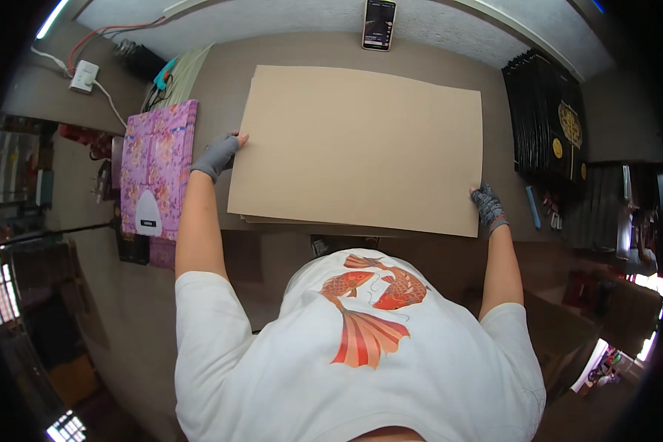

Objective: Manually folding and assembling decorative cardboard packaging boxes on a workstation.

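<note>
A large tan cardboard sheet (361,147) lies over at least one more sheet, whose edges peek out along its near and left sides. My left hand (219,156), in a grey fingerless glove, grips the left edge with the thumb on top. At the lower right edge, my right hand (488,206) in a dark grey knitted fingerless glove pinches the board near its corner. The fingers of both hands are partly hidden beneath or behind the edges.
Left of the board lies a stack of purple floral printed pieces (158,162). A phone (379,26) leans at the back wall. Black folded pieces with gold print (545,121) stand at the right, near a blue tool (532,207). A white power strip (85,76) sits back left.
</note>
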`<state>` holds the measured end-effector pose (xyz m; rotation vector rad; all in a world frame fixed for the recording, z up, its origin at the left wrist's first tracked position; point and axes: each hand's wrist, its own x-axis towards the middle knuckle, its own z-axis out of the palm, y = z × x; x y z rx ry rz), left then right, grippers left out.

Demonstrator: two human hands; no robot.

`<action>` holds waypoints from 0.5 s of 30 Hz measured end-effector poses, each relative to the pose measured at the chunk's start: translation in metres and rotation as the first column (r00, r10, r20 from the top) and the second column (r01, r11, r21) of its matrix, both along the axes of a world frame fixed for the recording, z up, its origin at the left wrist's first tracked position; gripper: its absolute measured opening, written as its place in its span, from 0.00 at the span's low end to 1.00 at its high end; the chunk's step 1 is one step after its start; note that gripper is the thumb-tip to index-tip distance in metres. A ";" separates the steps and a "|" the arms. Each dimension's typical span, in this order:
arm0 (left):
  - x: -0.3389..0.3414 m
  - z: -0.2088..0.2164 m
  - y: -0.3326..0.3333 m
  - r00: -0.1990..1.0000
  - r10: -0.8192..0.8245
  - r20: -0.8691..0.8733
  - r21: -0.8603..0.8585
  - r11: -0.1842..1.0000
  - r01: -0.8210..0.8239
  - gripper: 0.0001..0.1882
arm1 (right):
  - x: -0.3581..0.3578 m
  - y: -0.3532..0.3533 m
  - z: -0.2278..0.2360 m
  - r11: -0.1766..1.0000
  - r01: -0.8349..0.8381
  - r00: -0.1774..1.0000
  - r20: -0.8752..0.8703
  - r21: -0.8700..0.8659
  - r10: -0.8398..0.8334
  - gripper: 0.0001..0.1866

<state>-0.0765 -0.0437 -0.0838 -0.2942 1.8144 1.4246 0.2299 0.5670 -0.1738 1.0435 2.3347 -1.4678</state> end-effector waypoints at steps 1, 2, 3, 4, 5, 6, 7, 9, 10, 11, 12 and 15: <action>-0.002 -0.001 0.002 0.981 -0.047 -0.187 -0.050 0.998 0.038 0.29 | 0.000 0.000 -0.001 1.000 0.006 1.000 -0.011 0.008 -0.006 0.33; -0.003 -0.003 0.004 0.926 -0.101 -0.365 -0.106 0.992 0.066 0.30 | -0.001 0.000 -0.003 1.000 0.011 1.000 -0.022 0.015 -0.011 0.33; -0.003 0.003 0.011 0.926 -0.109 -0.362 -0.109 0.991 0.074 0.30 | 0.000 -0.001 -0.003 1.000 0.019 1.000 -0.019 0.012 -0.018 0.33; 0.001 0.018 0.025 0.827 -0.264 -0.496 -0.266 0.953 0.145 0.30 | 0.000 -0.002 -0.001 1.000 0.023 0.999 -0.025 -0.011 -0.023 0.32; 0.007 0.033 0.039 0.690 -0.421 -0.589 -0.425 0.887 0.179 0.31 | 0.001 -0.003 0.000 0.999 0.024 0.999 -0.032 -0.033 -0.025 0.32; 0.016 0.046 0.056 0.623 -0.480 -0.618 -0.475 0.859 0.191 0.31 | 0.002 -0.003 -0.001 0.999 0.031 0.999 -0.030 -0.035 -0.032 0.32; 0.028 0.058 0.075 0.552 -0.535 -0.640 -0.524 0.829 0.197 0.32 | 0.003 -0.003 -0.002 0.998 0.054 0.998 -0.023 -0.034 -0.055 0.31; 0.053 0.083 0.119 0.598 -0.521 -0.608 -0.407 0.852 0.329 0.35 | 0.004 0.000 -0.008 0.996 0.083 0.996 -0.016 -0.032 -0.083 0.31; 0.059 0.076 0.135 0.452 -0.596 -0.664 -0.500 0.803 0.324 0.39 | 0.010 0.007 -0.019 0.996 0.086 0.994 -0.065 -0.036 -0.088 0.31; 0.062 0.065 0.148 0.297 -0.659 -0.691 -0.589 0.751 0.298 0.44 | 0.013 0.011 -0.026 0.995 0.085 0.990 -0.112 -0.043 -0.089 0.30; 0.065 0.056 0.157 0.301 -0.662 -0.687 -0.592 0.749 0.297 0.44 | 0.010 0.009 -0.024 0.996 0.082 0.990 -0.110 -0.047 -0.087 0.30; 0.064 0.016 0.172 0.068 -0.896 -0.439 -0.860 0.441 0.255 0.64 | -0.002 -0.006 -0.006 0.996 0.064 0.996 -0.054 -0.055 -0.067 0.30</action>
